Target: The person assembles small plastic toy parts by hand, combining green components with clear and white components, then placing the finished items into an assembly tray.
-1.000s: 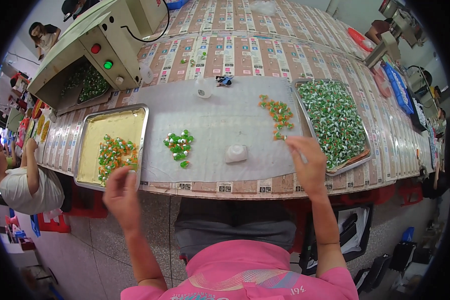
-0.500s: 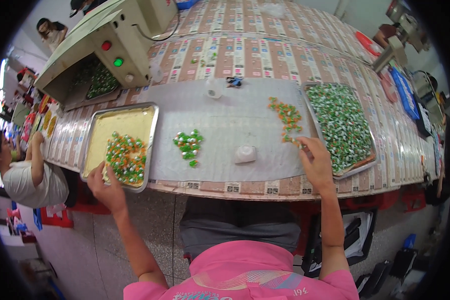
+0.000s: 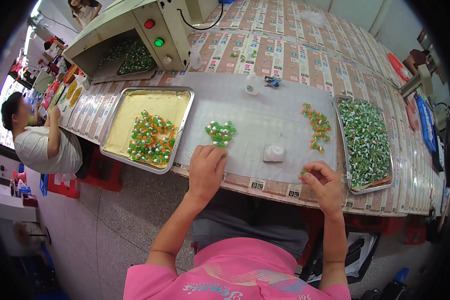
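My left hand (image 3: pixel 205 170) is at the near edge of a small pile of green-and-white bead-like pieces (image 3: pixel 220 132). Its thumb and fingers close around a small green piece at the pile's lower end, mostly hidden. To the right, my right hand (image 3: pixel 325 187) pinches another small green piece (image 3: pixel 303 172) between thumb and fingertips, above the white sheet's near edge. Beyond it lies a loose line of orange-and-green pieces (image 3: pixel 319 125). A white, round-topped object on a square base (image 3: pixel 274 153) sits between my hands.
At left, a metal tray (image 3: pixel 192 100) holds mixed pieces (image 3: pixel 152 137) on a yellow layer. A tray packed with green-and-white pieces (image 3: pixel 367 140) stands right. Behind are a small white bottle (image 3: pixel 251 86), a blue-black item (image 3: pixel 272 81) and a beige machine (image 3: pixel 135 30). A person (image 3: pixel 45 135) sits far left.
My left hand has left the left tray and come to the green-and-white pile. My right hand has drawn nearer me from the orange-and-green line, with a small piece in its fingertips. The view has shifted.
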A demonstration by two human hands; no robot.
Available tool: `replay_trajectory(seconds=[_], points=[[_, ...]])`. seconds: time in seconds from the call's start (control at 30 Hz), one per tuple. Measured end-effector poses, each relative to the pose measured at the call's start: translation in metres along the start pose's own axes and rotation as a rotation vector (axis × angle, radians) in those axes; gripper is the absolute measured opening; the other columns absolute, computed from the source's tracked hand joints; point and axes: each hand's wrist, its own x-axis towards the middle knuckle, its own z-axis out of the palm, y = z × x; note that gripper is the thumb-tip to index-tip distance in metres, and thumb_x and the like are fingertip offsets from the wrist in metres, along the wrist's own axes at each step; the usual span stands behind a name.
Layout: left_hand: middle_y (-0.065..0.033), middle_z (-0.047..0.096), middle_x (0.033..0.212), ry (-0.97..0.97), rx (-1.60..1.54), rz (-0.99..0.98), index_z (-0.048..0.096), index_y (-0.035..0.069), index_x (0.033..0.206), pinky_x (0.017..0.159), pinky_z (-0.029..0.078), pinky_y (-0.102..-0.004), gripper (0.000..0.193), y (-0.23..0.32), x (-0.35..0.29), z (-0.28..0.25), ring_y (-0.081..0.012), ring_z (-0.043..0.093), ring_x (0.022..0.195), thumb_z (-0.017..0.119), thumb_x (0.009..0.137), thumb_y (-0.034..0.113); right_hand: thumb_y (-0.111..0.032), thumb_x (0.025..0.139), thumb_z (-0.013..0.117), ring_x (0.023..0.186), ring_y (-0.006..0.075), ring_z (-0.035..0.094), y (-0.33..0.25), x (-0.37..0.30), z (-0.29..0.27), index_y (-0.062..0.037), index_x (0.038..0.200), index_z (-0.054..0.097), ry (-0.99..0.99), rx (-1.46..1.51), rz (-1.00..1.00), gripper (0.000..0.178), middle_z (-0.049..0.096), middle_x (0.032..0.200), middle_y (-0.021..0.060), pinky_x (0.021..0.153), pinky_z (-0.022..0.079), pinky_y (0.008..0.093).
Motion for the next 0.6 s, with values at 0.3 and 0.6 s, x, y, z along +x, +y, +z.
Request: replay_trajectory(seconds=[0.3, 0.6], points=[[-0.0113, 0.058, 0.095, -0.029, -0.380, -0.133, 0.064, 0.001, 0.108, 0.070, 0.048, -0.0286, 0.022, 0.018, -0.010, -0.008, -0.0199, 0.060, 0.081, 0.063, 0.086, -0.003, 0.002, 0.086, 0.069, 0.088, 0.0147, 0.065, -0.012, 0.035, 0.029, 0.0012, 0.106, 0.067, -0.009, -0.246, -0.270, 0.021, 0.065, 0.100, 0.0068, 0.078, 0.054, 0.0263], [-0.0014, 0.063, 0.096, -0.222, -1.208, -0.627, 0.063, -0.001, 0.112, 0.080, 0.051, -0.0230, 0.020, 0.038, -0.032, -0.005, -0.0085, 0.062, 0.086, 0.064, 0.092, 0.002, 0.004, 0.081, 0.068, 0.084, 0.0247, 0.065, -0.021, 0.055, 0.054, -0.0016, 0.102, 0.068, 0.007, -0.650, -0.570, 0.022, 0.067, 0.093, 0.0112, 0.071, 0.052, 0.0321]])
